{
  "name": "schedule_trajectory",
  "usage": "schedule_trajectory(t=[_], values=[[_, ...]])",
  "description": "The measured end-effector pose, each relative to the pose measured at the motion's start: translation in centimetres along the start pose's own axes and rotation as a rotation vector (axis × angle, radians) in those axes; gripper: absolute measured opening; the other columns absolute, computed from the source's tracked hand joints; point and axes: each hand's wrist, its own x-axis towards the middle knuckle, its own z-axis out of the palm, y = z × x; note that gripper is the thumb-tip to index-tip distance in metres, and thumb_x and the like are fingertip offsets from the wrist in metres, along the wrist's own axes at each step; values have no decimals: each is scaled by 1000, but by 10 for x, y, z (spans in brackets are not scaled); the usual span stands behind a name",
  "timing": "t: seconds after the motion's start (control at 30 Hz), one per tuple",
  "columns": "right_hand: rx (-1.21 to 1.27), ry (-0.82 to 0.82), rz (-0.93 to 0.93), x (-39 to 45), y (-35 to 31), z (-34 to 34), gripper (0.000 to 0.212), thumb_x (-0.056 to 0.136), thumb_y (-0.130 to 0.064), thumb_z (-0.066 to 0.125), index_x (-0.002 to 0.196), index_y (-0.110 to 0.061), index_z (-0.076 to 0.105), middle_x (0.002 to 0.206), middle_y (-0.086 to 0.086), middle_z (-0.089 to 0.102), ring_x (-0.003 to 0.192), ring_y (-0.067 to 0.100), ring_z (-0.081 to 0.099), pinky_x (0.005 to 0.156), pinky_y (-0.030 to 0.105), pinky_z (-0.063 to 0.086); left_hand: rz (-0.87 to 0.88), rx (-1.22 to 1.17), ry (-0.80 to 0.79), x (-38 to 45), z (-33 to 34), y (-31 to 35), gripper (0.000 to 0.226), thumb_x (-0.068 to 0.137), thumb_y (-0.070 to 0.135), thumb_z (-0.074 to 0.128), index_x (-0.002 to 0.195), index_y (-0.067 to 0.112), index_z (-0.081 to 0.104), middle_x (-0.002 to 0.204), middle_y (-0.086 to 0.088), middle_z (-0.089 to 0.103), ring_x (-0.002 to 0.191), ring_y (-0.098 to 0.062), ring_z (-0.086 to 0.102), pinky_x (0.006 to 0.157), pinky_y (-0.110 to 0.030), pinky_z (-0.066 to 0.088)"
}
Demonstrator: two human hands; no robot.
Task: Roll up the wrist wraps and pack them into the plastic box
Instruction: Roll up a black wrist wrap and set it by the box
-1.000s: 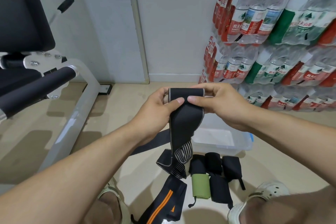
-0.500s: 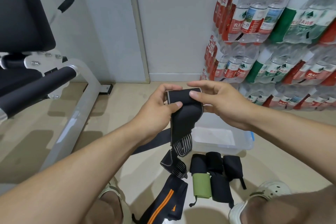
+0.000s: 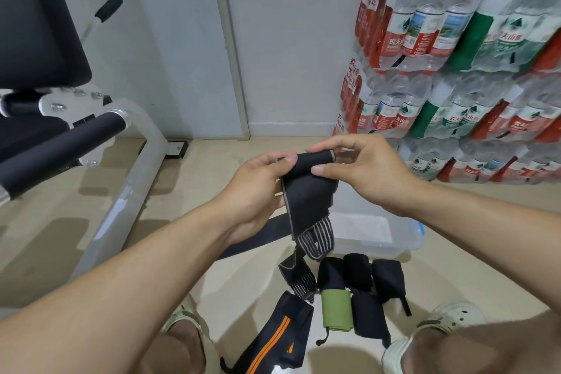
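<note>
My left hand pinches the near edge of the black wrist wrap, and my right hand pinches its rolled top, held up above the clear plastic box on the floor. If either pinch slackens, the springy, stretchy fabric would likely uncoil, dragged by its striped tail hanging below. It feels soft, flat, ribbed.

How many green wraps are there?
1. The green wrap lies rolled on the floor among black wraps, in front of the plastic box. Others may be hidden under the arms.
</note>
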Motion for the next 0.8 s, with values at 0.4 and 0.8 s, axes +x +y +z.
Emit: schedule_trajectory(t=[0.4,0.8], values=[[250,-101,189,-1,4,-2,30,92,-5,70,122,-9,69,113,12,76,99,23,75,73,30,61,130,101,-23,1,-1,-2,32,97,-4,59,127,9,60,110,-11,75,94,-21,74,78,-32,62],[173,-56,110,1,7,-1,31,82,-2,78,110,-14,73,113,8,74,92,23,75,77,31,60,10,15,-13,1,0,-2,27,103,9,54,129,6,57,97,-9,74,76,-17,74,65,-31,61]])
